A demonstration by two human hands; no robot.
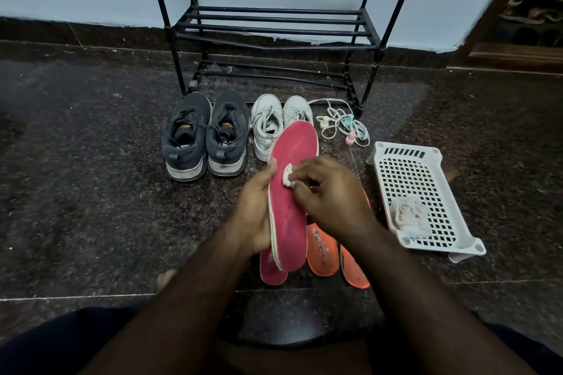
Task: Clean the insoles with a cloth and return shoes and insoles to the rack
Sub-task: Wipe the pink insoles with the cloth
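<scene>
Two hands work on one pink insole (292, 161): my left hand (254, 207) grips its edge upright, fingers curled behind. My right hand (330, 192) pinches a small white cloth (288, 175) against its face, above the floor (91, 161).

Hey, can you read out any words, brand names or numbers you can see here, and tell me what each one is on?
No text can be read for certain.
Orange insole: white lettering, too blurred to read.
Pink insole in the left hand: faint dark marks, unreadable.
Dark grey shoes: small orange tongue labels, too small to read.
White shoes: no visible text.
</scene>
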